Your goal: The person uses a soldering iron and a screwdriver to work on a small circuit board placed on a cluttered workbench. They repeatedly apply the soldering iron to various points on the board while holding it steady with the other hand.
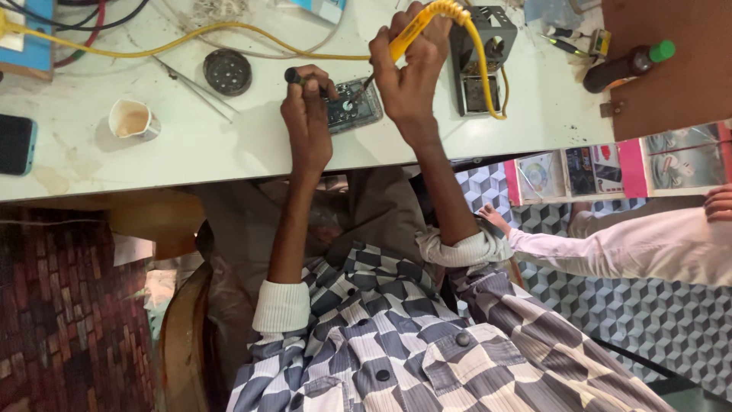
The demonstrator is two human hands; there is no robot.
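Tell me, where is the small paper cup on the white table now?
In the head view the paper cup stands on the white table, left of the left hand, between the dark phone and the round black lid.

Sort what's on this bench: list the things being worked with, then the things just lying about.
In use:
left hand with a dark-handled tool
right hand with the yellow soldering iron
opened device

Lying about:
cup
round black disc
tweezers
phone
green-capped bottle
iron stand

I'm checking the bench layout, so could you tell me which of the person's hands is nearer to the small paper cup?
The left hand. It grips a dark tool beside the opened device, a gap right of the paper cup; the right hand, holding the yellow soldering iron, sits farther right.
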